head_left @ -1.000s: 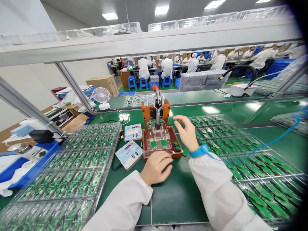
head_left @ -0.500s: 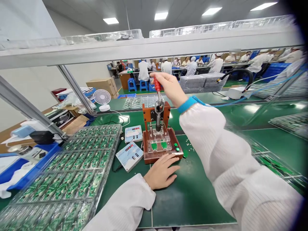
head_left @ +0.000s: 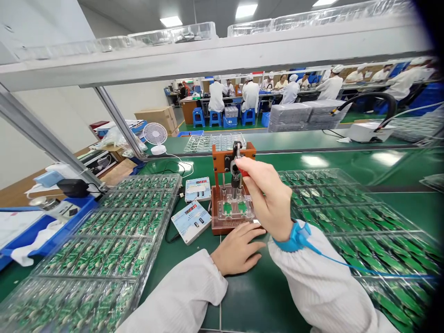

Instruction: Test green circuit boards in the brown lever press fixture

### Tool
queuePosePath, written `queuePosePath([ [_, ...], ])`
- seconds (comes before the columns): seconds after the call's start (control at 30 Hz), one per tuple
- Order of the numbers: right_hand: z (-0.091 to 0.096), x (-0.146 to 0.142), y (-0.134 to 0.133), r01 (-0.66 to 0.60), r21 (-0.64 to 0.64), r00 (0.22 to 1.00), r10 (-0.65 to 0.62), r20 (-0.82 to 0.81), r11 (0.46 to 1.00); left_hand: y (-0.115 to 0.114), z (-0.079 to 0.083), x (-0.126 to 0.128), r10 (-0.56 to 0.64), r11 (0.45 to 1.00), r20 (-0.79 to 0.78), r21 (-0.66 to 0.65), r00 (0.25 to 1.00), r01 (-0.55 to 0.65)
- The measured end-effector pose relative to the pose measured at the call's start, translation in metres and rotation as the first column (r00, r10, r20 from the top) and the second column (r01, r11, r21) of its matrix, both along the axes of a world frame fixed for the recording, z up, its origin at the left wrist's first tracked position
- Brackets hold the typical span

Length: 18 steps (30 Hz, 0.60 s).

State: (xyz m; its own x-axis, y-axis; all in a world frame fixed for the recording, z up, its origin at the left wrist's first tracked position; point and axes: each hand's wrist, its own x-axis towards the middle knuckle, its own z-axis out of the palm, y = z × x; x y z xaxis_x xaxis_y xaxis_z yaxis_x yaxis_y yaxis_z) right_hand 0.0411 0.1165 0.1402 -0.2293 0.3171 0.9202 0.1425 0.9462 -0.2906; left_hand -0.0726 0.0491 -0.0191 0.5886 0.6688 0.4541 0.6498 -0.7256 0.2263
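Observation:
My right hand (head_left: 268,196), with a blue band at its wrist, is closed around the red lever handle (head_left: 244,173) of a toggle-clamp test fixture (head_left: 219,227). The handle is mostly hidden by my fingers and points down toward me. Under the fixture's clear pressing plate (head_left: 222,215) lie two small green circuit boards (head_left: 228,208). My left hand (head_left: 239,252) rests palm down with fingers spread on the green table (head_left: 249,300), fingertips at the fixture's front edge. The fixture's right side is hidden behind my right hand.
Two small meters with red digits (head_left: 191,223) stand left of the fixture. Trays of circuit boards lie left (head_left: 118,231) and right (head_left: 360,222). A white fan (head_left: 155,134) stands behind; a shelf (head_left: 222,58) crosses above. Several people sit in the background.
My right hand has pulled the red lever down and toward me, and the clamp's plunger and plate have come down over the boards. My left hand stays in place. The view has shifted slightly.

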Motion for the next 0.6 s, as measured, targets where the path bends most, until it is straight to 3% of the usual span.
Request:
queuePosePath([
  [0.23,-0.04,-0.001,0.009,-0.128,-0.027,0.992,0.127,-0.021,0.991,0.002,0.002,0.0,-0.004,1.0,0.005,0.005,1.0,0.004],
  [0.43,-0.046,-0.006,0.008,-0.224,-0.129,0.972,0.211,-0.105,0.966,0.002,0.001,0.0,0.009,1.0,0.015,0.012,1.0,-0.009],
  [0.6,-0.047,-0.006,0.01,-0.255,-0.129,0.963,0.24,-0.125,0.958,0.002,0.004,-0.002,-0.012,1.0,0.025,0.024,1.0,0.012],
])
